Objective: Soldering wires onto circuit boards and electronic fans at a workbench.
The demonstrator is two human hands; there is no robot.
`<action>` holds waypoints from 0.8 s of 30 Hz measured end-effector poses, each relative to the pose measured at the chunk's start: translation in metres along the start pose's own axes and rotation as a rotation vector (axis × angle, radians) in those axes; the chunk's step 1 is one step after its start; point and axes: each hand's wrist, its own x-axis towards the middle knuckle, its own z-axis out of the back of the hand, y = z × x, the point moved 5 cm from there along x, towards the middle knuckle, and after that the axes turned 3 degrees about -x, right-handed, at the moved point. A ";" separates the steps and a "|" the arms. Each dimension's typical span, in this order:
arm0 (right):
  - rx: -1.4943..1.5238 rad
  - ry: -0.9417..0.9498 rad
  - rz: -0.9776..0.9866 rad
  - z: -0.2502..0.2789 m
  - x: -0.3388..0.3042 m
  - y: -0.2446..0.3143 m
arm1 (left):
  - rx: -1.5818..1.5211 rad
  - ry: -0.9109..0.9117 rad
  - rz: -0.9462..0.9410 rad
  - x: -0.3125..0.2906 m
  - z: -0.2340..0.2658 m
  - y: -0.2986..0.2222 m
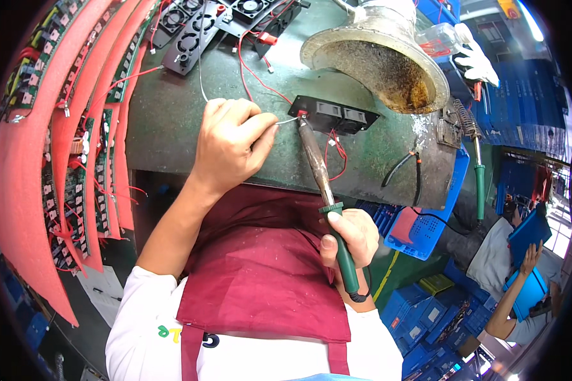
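My right hand (354,238) is wrapped round the green handle of a soldering iron (316,155). Its tip touches a small red part at the left end of a black fan panel (337,115), which lies on the bench. Between the thumb and fingers of my left hand (233,140) is a thin solder wire (287,121), whose end meets the iron's tip at that red part. The wire runs back up past my left hand. Red leads (342,152) with a white plug hang from the panel's near side.
Black fan panels (188,39) lie at the far left. Circuit boards between red foam sheets (25,190) line the left side. A fume hood (375,54), pliers (418,168) and a second soldering iron (480,184) are at right, near a blue crate (419,249). Another person's hand (531,259) shows far right.
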 end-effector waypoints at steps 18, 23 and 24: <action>0.014 0.009 0.045 0.006 0.011 0.004 | -0.007 0.022 -0.030 0.000 -0.003 0.005; -0.001 0.010 0.030 0.000 0.009 0.002 | 0.001 0.025 -0.031 -0.001 -0.003 0.008; -0.009 0.015 0.022 -0.001 0.009 0.003 | -0.004 0.021 -0.031 0.000 -0.003 0.008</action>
